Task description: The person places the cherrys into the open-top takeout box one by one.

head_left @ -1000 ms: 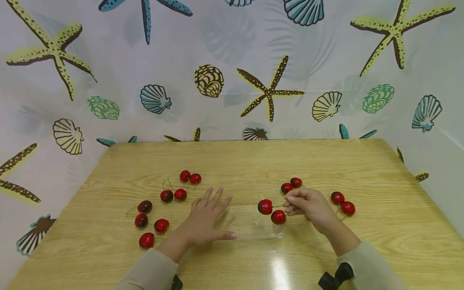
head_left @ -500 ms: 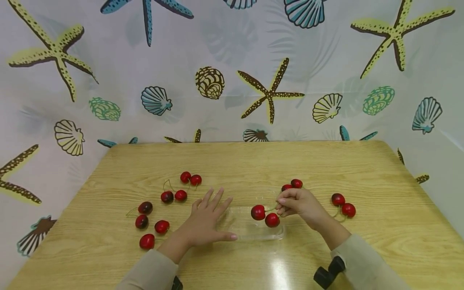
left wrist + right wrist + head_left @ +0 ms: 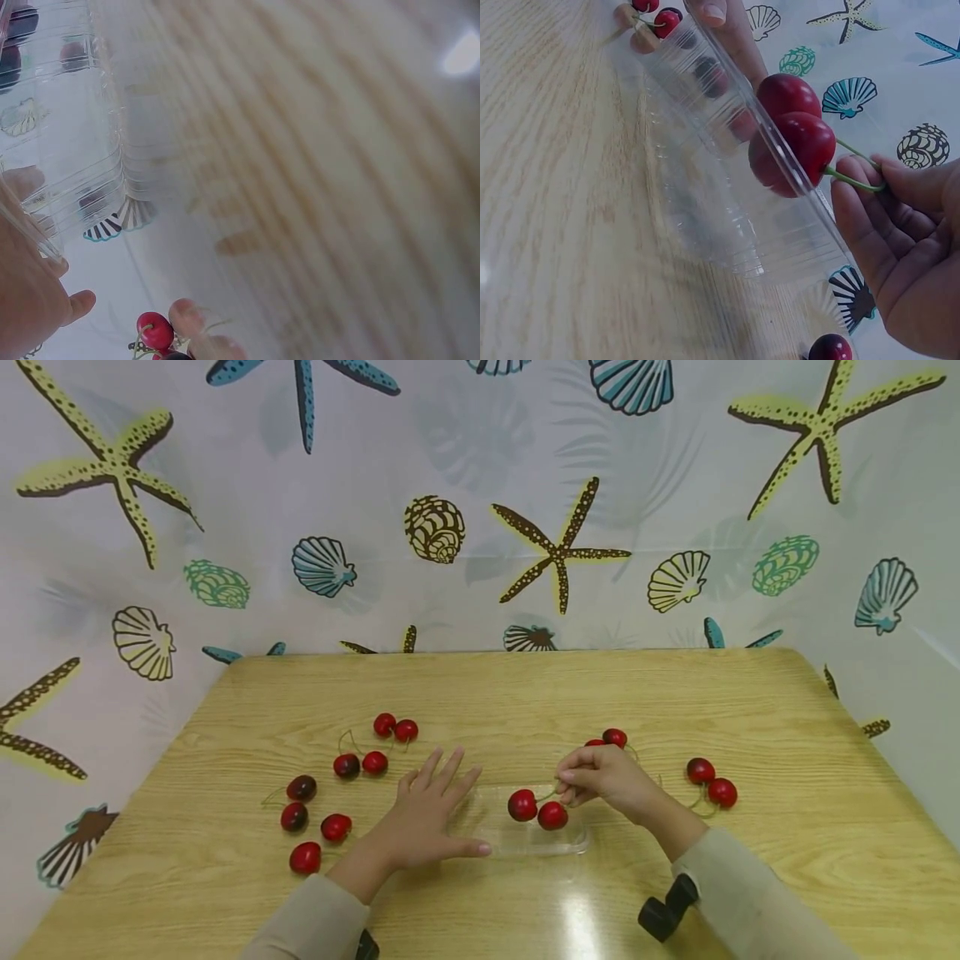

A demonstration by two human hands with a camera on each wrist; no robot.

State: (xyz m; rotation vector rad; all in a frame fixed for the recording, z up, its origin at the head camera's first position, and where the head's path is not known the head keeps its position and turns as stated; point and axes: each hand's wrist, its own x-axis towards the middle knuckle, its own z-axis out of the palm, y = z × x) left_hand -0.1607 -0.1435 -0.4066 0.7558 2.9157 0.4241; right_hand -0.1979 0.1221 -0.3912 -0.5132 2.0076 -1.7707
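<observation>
A clear plastic box (image 3: 536, 850) stands on the table in front of me. With fingers spread, my left hand (image 3: 423, 822) lies along the box's left end; in the left wrist view the fingers (image 3: 34, 300) are beside its wall. My right hand (image 3: 609, 781) pinches the green stems (image 3: 855, 180) of a pair of red cherries. Both cherries (image 3: 552, 816) hang over the box. In the right wrist view the nearer cherry (image 3: 799, 150) is level with the box's rim, its lower part seen through the clear wall.
Left of the box lie several loose cherries (image 3: 305, 857) with stems, some in pairs. Beyond my right hand is another pair (image 3: 615, 737), partly hidden by it. A further pair (image 3: 722, 792) sits to the right. The wooden table (image 3: 480, 693) ends at a patterned cloth (image 3: 480, 585).
My right hand has moved left with the pair of cherries, bringing them from the box's right end toward its middle, slightly lower. The left hand has stayed in place.
</observation>
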